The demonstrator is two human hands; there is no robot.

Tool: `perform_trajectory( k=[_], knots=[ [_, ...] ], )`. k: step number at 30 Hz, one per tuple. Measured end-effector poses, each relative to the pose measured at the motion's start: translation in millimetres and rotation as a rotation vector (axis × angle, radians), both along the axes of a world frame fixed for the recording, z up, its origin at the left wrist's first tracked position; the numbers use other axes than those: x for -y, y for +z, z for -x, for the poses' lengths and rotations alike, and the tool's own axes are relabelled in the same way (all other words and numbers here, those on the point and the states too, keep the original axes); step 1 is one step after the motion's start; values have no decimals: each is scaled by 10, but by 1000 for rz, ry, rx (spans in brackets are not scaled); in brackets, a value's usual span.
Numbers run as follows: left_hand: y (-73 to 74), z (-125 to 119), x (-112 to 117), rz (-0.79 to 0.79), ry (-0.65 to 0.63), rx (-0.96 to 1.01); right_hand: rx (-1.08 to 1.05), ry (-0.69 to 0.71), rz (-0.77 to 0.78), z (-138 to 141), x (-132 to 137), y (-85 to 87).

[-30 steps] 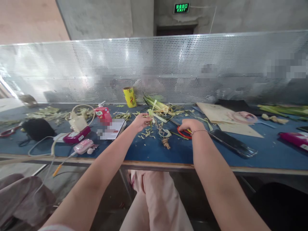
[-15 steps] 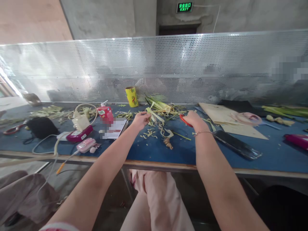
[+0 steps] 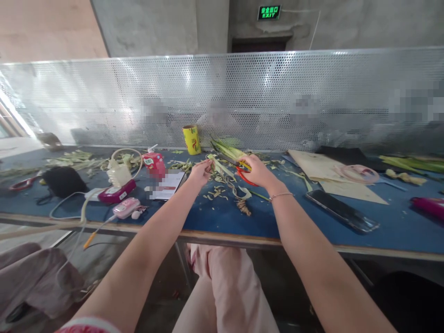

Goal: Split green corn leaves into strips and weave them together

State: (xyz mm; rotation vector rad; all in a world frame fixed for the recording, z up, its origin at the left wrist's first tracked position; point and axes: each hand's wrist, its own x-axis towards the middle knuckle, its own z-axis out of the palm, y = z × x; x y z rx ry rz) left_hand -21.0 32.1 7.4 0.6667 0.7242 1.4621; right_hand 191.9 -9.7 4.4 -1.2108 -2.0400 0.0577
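My left hand (image 3: 201, 172) is closed, its fingertips pinching one end of a pale green leaf strip (image 3: 218, 168) above the blue tabletop. My right hand (image 3: 256, 172) is wrapped round scissors (image 3: 244, 178) with red and yellow handles. Their dark blades point left toward the strip; whether they touch it I cannot tell. Just behind lies a bundle of green stalks (image 3: 227, 149). Curled peelings (image 3: 217, 192) and a twisted brownish piece of plant (image 3: 243, 207) lie in front of the hands.
A yellow can-like container (image 3: 192, 139) stands at the back against a perforated metal screen (image 3: 138, 83). To the left are a red drink carton (image 3: 154, 163), a notebook (image 3: 173, 181) and a cabled purple device (image 3: 117, 191). On the right lie a phone (image 3: 342, 210) and brown paper (image 3: 308, 164).
My right hand has moved left with the scissors, bringing the blades close to the leaf strip. My left hand stays nearly in place, still pinching the strip.
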Motion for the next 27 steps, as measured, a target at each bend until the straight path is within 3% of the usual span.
perform_trajectory(
  k=[5,21,27],
  knots=[
    [-35,24,-84,2,67,26,33,91,58,-1,-15,-25],
    [-66,22,-57,-6,-24,-18,46,71,85,31,-88,-101],
    [-51,28,-56,9,16,-3,35,62,98,31,-42,-70]
  ],
)
